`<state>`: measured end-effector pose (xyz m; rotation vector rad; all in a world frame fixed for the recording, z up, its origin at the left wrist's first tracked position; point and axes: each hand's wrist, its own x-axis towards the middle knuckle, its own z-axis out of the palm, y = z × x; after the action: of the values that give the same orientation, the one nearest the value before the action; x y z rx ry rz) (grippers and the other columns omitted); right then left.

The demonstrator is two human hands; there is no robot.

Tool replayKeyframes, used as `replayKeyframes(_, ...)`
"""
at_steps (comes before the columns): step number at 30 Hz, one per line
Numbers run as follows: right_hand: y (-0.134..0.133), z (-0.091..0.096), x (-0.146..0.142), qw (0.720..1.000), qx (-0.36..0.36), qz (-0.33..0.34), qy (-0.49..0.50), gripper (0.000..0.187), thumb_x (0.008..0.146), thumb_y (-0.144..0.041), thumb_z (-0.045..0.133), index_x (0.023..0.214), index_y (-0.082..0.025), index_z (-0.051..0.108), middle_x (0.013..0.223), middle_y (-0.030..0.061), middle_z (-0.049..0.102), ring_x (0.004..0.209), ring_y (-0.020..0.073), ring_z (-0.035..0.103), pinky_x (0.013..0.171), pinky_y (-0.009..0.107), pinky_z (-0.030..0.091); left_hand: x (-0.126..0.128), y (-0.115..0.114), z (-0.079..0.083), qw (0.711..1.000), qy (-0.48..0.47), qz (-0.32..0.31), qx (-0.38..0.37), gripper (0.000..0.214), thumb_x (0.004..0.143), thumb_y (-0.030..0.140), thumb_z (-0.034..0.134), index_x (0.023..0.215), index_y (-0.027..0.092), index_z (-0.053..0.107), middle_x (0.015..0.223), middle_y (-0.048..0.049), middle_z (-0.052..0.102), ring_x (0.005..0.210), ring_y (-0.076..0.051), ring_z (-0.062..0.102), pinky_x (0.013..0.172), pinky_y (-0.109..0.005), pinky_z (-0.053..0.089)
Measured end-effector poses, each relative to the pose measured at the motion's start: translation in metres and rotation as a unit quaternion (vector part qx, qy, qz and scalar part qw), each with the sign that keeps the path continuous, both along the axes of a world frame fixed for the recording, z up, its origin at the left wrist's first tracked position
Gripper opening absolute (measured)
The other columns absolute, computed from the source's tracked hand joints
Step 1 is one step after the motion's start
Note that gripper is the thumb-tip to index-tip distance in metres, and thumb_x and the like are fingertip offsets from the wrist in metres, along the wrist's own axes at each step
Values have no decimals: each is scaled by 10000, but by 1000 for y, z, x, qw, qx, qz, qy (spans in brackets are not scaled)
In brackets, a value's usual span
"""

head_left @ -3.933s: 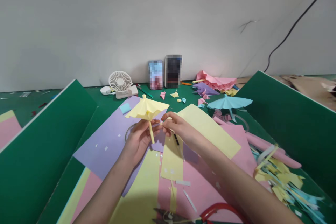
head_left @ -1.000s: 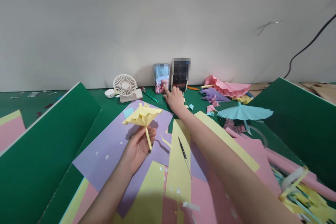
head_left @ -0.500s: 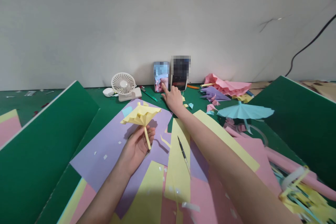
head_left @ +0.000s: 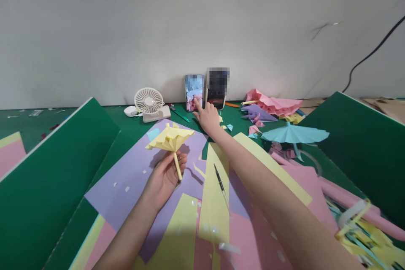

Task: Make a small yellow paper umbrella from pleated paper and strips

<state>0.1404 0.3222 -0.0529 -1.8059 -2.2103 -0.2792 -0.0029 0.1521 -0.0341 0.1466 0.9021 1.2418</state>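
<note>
In my left hand (head_left: 165, 177) is a small yellow paper umbrella (head_left: 171, 138), canopy up and slightly tilted. Its rolled stick (head_left: 177, 166) rests between my thumb and fingers, over the purple sheet (head_left: 126, 177). My right hand (head_left: 208, 117) reaches forward with the index finger stretched out. That fingertip is at the lower screen of a smartphone (head_left: 194, 88) propped against the wall, and the hand holds nothing. The screen shows hands in a picture. A second upright device (head_left: 217, 97), partly blurred out, stands beside the phone.
A white fan (head_left: 149, 102) stands left of the phone. Beneath my arms lie coloured sheets and a pen refill (head_left: 222, 185). On the right are a blue paper umbrella (head_left: 294, 134), pink folded paper (head_left: 275, 104) and scraps (head_left: 367, 236). Green panels (head_left: 63, 168) rise on both sides.
</note>
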Motion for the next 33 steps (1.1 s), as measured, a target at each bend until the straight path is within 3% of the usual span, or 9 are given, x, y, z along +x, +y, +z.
replayKeyframes(5,-6,5,-1,999,1,11,31,584,868,-371,437,1383,-297,173,962,131,497,865,271,441,696,336,308,-1,-1,-1,1000,1,0,-1,331,861,62,375,698,81,664,674,-99,713,587,-123,672,561,-191,554)
replayKeyframes(12,-21,16,1,991,-16,25,129,420,871,-245,399,1267,-104,419,1024,188,492,938,296,431,774,366,312,0,0,0,1000,5,-1,7,311,857,60,383,709,82,657,684,-98,713,594,-119,671,574,-192,555)
replayKeyframes(17,-46,32,8,967,-80,54,236,294,860,-173,367,1061,-85,562,988,168,555,942,264,481,802,357,341,1,-2,3,1000,10,-4,24,286,846,48,392,715,73,646,710,-120,711,640,-138,681,591,-199,557)
replayKeyframes(21,-85,54,20,912,-219,141,316,272,875,-229,356,902,-134,609,833,70,657,742,162,595,669,261,438,1,-4,13,999,8,6,52,257,838,44,407,733,85,638,765,-110,707,722,-156,684,632,-202,558)
replayKeyframes(24,-120,75,28,861,-306,198,355,329,898,-330,331,937,-147,602,840,50,682,738,130,625,664,230,471,3,-6,25,997,4,11,73,241,839,60,418,728,92,629,797,-107,698,771,-164,679,674,-210,553)
replayKeyframes(26,-141,88,31,834,-334,216,381,319,892,-358,354,982,-162,589,886,51,672,800,135,620,710,244,474,4,-9,36,997,0,7,83,238,841,74,421,716,91,622,820,-124,690,811,-175,673,700,-219,549)
replayKeyframes(28,-158,98,32,772,-368,223,468,243,840,-320,475,1000,-167,577,934,54,640,873,152,591,772,273,456,5,-14,48,996,-8,-5,90,243,847,88,416,713,90,619,847,-142,681,852,-186,663,721,-224,544)
replayKeyframes(30,-170,104,32,730,-372,221,529,253,783,-263,557,1019,-173,551,871,34,611,837,149,580,765,286,452,7,-19,59,995,-16,-19,99,251,852,99,408,716,92,619,868,-148,675,882,-190,654,734,-226,541)
replayKeyframes(33,-184,110,31,712,-359,211,565,331,732,-223,612,1043,-183,506,779,-6,559,737,126,560,704,275,454,10,-28,74,993,-22,-41,107,269,864,128,397,719,103,623,885,-135,672,898,-189,649,743,-236,542)
